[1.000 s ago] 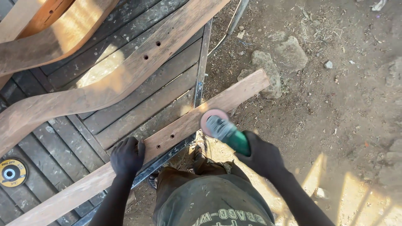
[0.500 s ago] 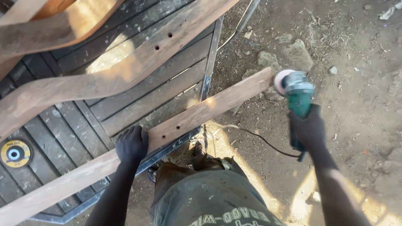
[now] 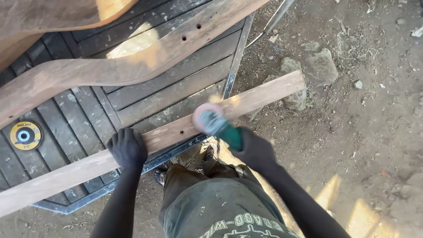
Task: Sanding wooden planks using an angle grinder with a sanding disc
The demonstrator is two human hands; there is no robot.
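A long straight wooden plank (image 3: 264, 94) lies slanted across the edge of a dark slatted platform (image 3: 176, 88), its right end over the dirt. My left hand (image 3: 128, 147) presses down on the plank's middle. My right hand (image 3: 253, 147) grips a green angle grinder (image 3: 216, 123) whose blurred pink disc sits on the plank just right of a small hole.
A curved wooden piece (image 3: 110, 66) with two holes lies across the platform behind the plank. A yellow grinding disc (image 3: 25, 135) rests on the slats at left. Stones (image 3: 317, 66) and a cable (image 3: 273, 22) lie on the dirt at right. My legs stand below the plank.
My right hand has brought the grinder back left from the plank's right end to its middle. The left hand has stayed on the plank.
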